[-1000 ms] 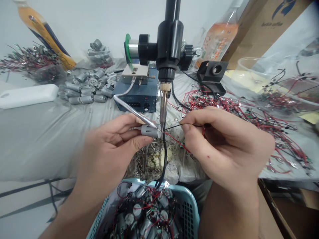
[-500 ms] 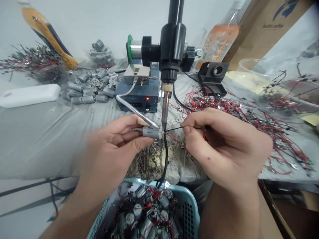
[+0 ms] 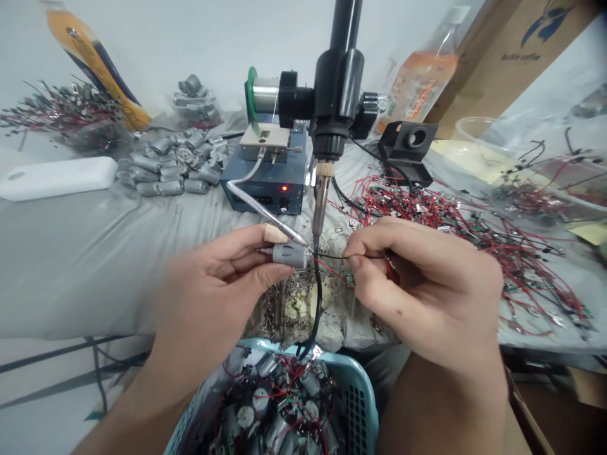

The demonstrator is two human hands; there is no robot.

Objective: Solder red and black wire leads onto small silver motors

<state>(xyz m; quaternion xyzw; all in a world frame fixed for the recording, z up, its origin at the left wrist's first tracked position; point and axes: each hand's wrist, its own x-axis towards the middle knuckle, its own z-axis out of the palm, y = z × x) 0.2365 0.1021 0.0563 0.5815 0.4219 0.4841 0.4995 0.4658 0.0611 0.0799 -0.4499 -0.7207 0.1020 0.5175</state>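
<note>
Between the thumb and fingers of my left hand (image 3: 222,284) lies a small grey cylindrical motor (image 3: 290,255), its terminal end facing right. My right hand (image 3: 422,284) pinches a thin black wire (image 3: 332,256) whose tip reaches the motor's end. A red wire (image 3: 329,266) also runs from that end toward a small green board (image 3: 349,279) by my right fingers. Just above the terminals sits the tip of a soldering iron (image 3: 321,205), fixed upright in a black clamp. A flexible metal solder feed tube (image 3: 268,208) ends at the same spot.
Behind stand a blue solder feeder (image 3: 265,186) and a solder spool (image 3: 264,95). Loose motors (image 3: 175,161) are heaped at left, red-wired parts (image 3: 427,205) at right. A light blue basket (image 3: 365,385) full of wired motors is below; a black cord (image 3: 317,309) hangs above it.
The view has shifted slightly, so the iron and stand appear a little further right. My right hand has lowered the black wire, which now lies nearly level at the motor's end. My left hand keeps its grip.
</note>
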